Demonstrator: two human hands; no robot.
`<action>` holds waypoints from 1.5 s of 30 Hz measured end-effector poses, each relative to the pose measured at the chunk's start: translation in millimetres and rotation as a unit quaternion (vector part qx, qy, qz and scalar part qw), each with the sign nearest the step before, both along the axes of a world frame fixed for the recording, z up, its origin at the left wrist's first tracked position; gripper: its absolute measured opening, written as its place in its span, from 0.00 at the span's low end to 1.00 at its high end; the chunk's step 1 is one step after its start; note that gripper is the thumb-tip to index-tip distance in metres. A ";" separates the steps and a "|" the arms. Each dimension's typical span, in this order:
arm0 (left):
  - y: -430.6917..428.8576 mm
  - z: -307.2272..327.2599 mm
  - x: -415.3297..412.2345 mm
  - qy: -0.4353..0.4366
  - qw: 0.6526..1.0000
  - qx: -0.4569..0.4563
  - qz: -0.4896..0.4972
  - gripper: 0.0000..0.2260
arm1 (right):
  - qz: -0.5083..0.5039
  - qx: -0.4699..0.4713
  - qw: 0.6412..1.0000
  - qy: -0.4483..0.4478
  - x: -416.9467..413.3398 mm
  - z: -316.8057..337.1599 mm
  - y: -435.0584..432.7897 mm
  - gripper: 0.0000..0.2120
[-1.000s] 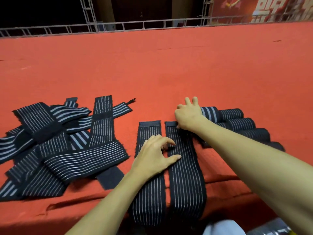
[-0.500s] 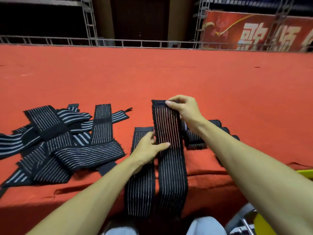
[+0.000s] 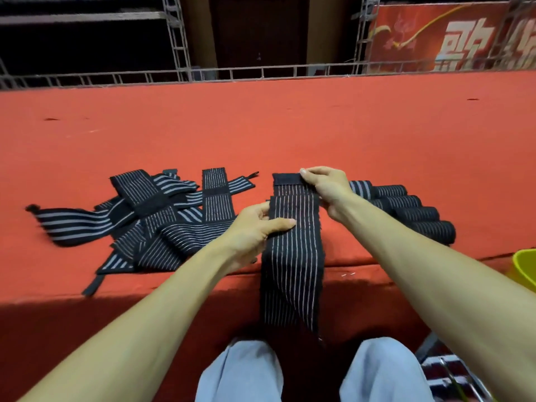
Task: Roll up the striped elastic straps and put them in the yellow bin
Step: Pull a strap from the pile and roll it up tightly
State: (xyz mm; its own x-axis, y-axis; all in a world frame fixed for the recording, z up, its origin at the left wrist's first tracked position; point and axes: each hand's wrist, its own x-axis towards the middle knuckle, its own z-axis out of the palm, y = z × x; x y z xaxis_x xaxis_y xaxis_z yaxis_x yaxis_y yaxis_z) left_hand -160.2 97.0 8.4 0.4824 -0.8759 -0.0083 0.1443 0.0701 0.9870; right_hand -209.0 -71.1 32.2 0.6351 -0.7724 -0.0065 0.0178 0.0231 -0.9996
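Two black striped elastic straps [image 3: 291, 265] lie stacked one on the other, hanging over the near edge of the red carpeted platform. My right hand [image 3: 326, 187] pinches the far velcro end of the stack. My left hand [image 3: 255, 227] grips its left edge, thumb lying across the stripes. A loose pile of unrolled straps [image 3: 156, 224] lies to the left. Several rolled straps [image 3: 412, 210] sit in a row to the right, behind my right wrist. A corner of the yellow bin [image 3: 525, 268] shows at the right edge.
The red platform [image 3: 261, 126] stretches far ahead to a metal truss railing [image 3: 261, 72] and a red banner [image 3: 452, 39]. My knees in light trousers [image 3: 240, 372] are below the edge. A metal chair frame [image 3: 452, 372] stands at lower right.
The two straps that lay side by side are now stacked together. My right hand lifted one strap's end and set it over the other; my left hand moved onto the stack's left edge.
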 end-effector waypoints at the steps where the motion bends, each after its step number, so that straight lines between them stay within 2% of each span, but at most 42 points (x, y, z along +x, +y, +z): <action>1: 5.6 -3.2 4.3 0.003 1.000 0.005 0.003 0.12 | 0.010 -0.003 1.000 0.012 2.8 -4.0 4.2 0.06; 6: 8.9 -26.3 22.5 -0.011 0.997 0.067 -0.035 0.17 | 0.053 0.049 0.997 0.011 2.2 -22.9 6.7 0.03; 10: 2.0 -34.9 42.4 0.049 0.997 0.054 0.002 0.25 | 0.095 0.080 0.992 0.033 -2.0 -34.6 5.3 0.02; 12: -6.2 -35.7 49.7 0.032 0.997 0.053 0.049 0.19 | 0.122 0.087 0.988 0.039 -2.3 -37.3 1.9 0.02; 14: -15.1 -38.2 53.0 -0.041 0.991 0.064 0.106 0.12 | 0.136 0.077 0.986 0.053 -4.1 -42.0 -0.9 0.03; 17: -29.3 -46.2 61.3 -0.101 0.984 0.084 0.122 0.06 | 0.129 0.057 0.988 0.071 -3.9 -51.9 -9.3 0.03; 21: -49.7 -48.0 77.4 -0.133 0.976 0.095 0.141 0.04 | 0.104 0.002 0.993 0.062 7.8 -57.0 -24.1 0.04; 26: -70.2 -42.2 109.4 -0.154 0.961 0.121 0.194 0.04 | 0.119 0.022 0.993 0.019 40.2 -51.9 -44.3 0.02; 33: -116.7 -65.3 139.9 -0.266 0.910 0.188 0.256 0.06 | 0.032 -0.119 0.984 0.129 81.3 -86.2 -77.0 0.02; 37: -121.9 -83.1 138.4 -0.330 0.879 0.194 0.284 0.04 | 0.001 -0.182 0.972 0.149 91.4 -103.1 -87.6 0.03; 45: -128.3 -88.0 141.0 -0.362 0.859 0.213 0.293 0.11 | -0.017 -0.260 0.950 0.173 96.1 -113.6 -91.2 0.05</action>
